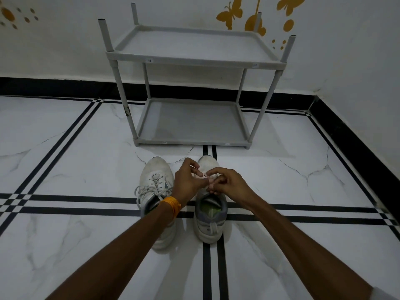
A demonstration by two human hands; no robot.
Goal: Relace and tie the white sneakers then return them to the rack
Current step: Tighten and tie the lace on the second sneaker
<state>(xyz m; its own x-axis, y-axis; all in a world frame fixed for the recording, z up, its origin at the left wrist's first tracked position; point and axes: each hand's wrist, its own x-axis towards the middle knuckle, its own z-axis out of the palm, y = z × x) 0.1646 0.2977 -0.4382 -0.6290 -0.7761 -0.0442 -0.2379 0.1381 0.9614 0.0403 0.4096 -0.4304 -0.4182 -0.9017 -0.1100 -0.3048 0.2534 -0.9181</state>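
On the white marble-patterned floor (86, 245) crossed by black inlay lines, two white lace-up sneakers stand side by side, toes toward the grey two-shelf plastic rack (194, 57), heels toward the person. That heading puts the eyelet rows within reach of both hands.

The left hand (188, 180), orange thread band (172, 205) at the wrist, and the right hand (227, 180) meet over the tongue of the right sneaker (211, 215). Fingers (216, 171) of both hands are pinched together on a pale lace (205, 176) stretched short between them; judged, this is threading or tightening, knot not yet formed. The exact eyelet is hidden by the hands.

The left sneaker (154, 176) shows crossed laces in its eyelets, with loose ends (140, 191) trailing to its outer side, apparently untied.

Both rack shelves are bare, just beyond the toes, which should make the return a short lift.
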